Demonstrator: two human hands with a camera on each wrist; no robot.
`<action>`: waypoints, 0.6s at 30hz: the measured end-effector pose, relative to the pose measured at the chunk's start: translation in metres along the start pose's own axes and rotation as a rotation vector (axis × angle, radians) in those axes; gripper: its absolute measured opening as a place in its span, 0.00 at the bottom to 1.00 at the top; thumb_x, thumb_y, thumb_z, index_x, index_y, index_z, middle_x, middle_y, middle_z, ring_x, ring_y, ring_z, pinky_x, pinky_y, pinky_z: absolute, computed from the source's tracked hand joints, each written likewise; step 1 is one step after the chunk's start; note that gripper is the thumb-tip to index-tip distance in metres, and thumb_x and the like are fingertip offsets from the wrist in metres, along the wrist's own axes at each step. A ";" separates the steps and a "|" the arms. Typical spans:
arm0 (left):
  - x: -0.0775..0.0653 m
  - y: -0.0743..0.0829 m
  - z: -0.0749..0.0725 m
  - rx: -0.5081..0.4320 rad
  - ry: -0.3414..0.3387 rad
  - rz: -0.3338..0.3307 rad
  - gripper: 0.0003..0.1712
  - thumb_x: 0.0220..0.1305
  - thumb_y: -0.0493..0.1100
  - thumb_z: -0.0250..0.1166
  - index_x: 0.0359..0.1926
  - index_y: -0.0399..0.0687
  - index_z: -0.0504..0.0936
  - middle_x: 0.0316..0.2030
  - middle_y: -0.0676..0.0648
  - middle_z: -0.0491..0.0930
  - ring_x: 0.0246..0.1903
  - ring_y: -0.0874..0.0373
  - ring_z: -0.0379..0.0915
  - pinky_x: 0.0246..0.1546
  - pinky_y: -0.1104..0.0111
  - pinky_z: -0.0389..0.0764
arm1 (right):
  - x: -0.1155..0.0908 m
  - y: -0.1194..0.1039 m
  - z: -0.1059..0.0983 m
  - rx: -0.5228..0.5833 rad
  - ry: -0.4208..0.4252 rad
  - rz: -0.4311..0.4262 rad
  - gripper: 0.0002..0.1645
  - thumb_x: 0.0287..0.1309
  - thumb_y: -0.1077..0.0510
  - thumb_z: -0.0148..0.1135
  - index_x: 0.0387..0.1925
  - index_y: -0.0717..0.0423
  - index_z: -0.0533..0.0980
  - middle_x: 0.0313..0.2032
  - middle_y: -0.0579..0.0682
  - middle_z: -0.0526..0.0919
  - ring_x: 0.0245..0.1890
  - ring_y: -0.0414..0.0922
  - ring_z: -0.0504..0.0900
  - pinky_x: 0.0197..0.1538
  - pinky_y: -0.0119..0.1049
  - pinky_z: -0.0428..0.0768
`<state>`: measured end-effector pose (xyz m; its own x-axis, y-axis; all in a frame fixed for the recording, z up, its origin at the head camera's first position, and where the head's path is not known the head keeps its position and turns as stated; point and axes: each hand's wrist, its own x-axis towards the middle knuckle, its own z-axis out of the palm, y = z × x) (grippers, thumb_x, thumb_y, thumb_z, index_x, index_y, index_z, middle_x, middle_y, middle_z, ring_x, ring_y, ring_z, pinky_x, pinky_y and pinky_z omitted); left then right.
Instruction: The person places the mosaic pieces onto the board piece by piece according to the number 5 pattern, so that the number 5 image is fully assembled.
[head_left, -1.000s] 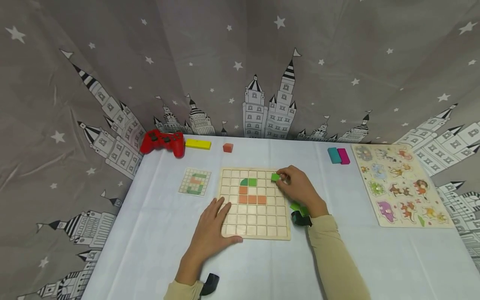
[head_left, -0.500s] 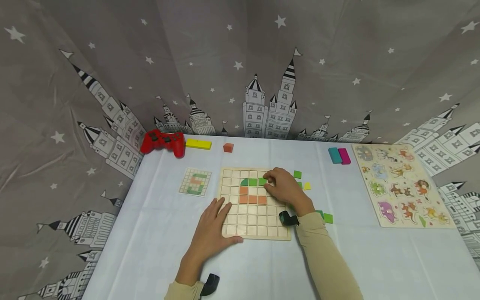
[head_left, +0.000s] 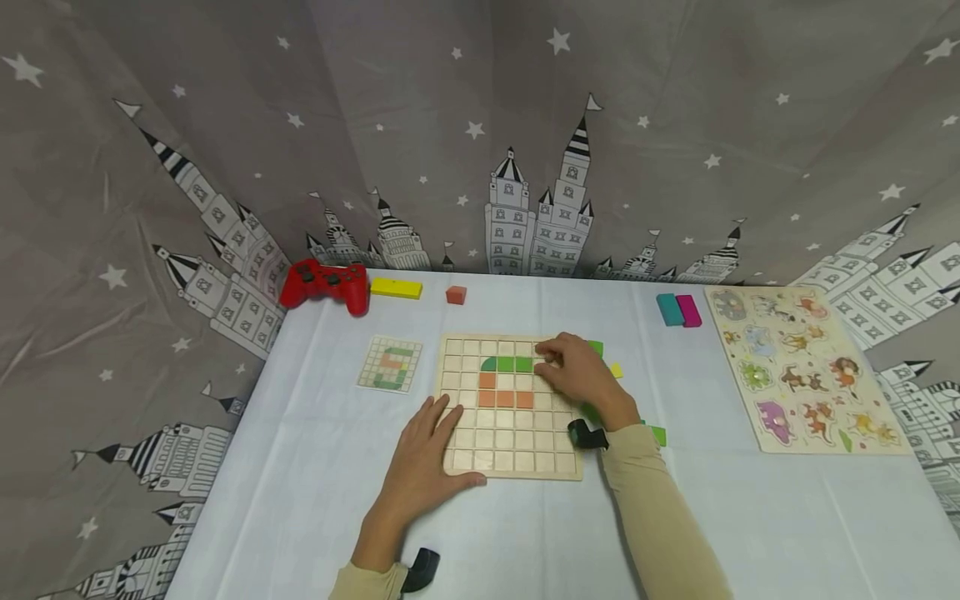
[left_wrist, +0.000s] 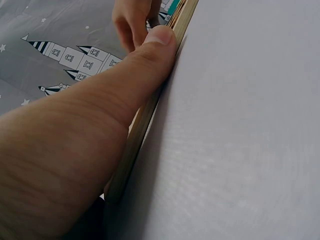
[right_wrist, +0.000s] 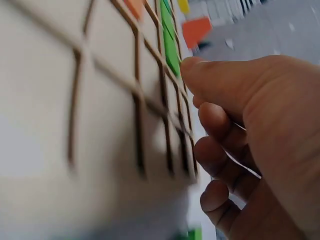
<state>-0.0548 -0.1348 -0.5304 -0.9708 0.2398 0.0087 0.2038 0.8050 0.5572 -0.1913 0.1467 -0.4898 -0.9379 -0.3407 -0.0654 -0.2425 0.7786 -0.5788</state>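
Observation:
A wooden grid board lies on the white table. In its upper part sit a row of green tiles, the leftmost with a rounded corner, and several orange tiles in an L shape. My left hand rests on the board's lower left corner, fingers spread, thumb along the near edge. Over the upper right cells hovers my right hand, its fingers loosely curled. In the right wrist view no tile shows between its fingertips, which are just beside the end of the green row.
Left of the board lies a small pattern card. Loose green tiles and a yellow piece lie right of it, partly hidden. Behind are a red game controller, yellow block and orange cube. An animal puzzle lies right.
My right hand carried a green tile leftward, set it at the right end of the green row, let go and drew slightly back right. My left hand stayed put.

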 end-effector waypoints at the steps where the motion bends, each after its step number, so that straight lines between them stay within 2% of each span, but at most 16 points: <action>1: 0.000 0.000 0.000 -0.001 0.001 0.000 0.65 0.41 0.74 0.76 0.77 0.50 0.64 0.79 0.43 0.56 0.81 0.42 0.44 0.76 0.41 0.57 | -0.001 0.005 -0.004 0.010 0.016 0.019 0.21 0.67 0.52 0.67 0.58 0.56 0.82 0.39 0.49 0.82 0.38 0.46 0.75 0.46 0.43 0.76; 5: 0.000 0.000 0.000 0.003 0.007 0.006 0.65 0.41 0.74 0.76 0.76 0.50 0.65 0.79 0.43 0.56 0.80 0.42 0.44 0.75 0.41 0.58 | -0.007 0.029 -0.026 0.006 0.076 0.104 0.21 0.66 0.54 0.67 0.57 0.58 0.82 0.41 0.53 0.83 0.41 0.49 0.77 0.50 0.47 0.79; 9: -0.001 0.001 -0.001 0.003 0.003 0.004 0.65 0.42 0.74 0.76 0.77 0.50 0.64 0.79 0.43 0.56 0.80 0.42 0.44 0.75 0.40 0.57 | -0.011 0.056 -0.044 -0.025 0.098 0.154 0.19 0.65 0.57 0.66 0.56 0.59 0.83 0.42 0.56 0.83 0.43 0.52 0.79 0.53 0.51 0.79; 13: -0.001 0.001 -0.001 -0.005 -0.009 -0.014 0.65 0.42 0.74 0.76 0.77 0.50 0.64 0.79 0.43 0.55 0.81 0.42 0.43 0.75 0.40 0.57 | -0.013 0.069 -0.050 -0.041 0.090 0.170 0.18 0.64 0.58 0.65 0.54 0.58 0.83 0.42 0.57 0.83 0.43 0.53 0.79 0.52 0.52 0.79; 18: -0.001 0.002 -0.001 -0.005 -0.003 -0.007 0.65 0.41 0.74 0.76 0.77 0.50 0.65 0.79 0.44 0.56 0.81 0.42 0.44 0.75 0.40 0.57 | -0.011 0.075 -0.049 -0.044 0.048 0.200 0.18 0.65 0.56 0.66 0.54 0.56 0.84 0.42 0.56 0.82 0.42 0.51 0.77 0.49 0.48 0.78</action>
<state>-0.0539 -0.1344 -0.5285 -0.9717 0.2360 0.0026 0.1967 0.8036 0.5617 -0.2113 0.2341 -0.4927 -0.9788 -0.1527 -0.1362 -0.0600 0.8506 -0.5223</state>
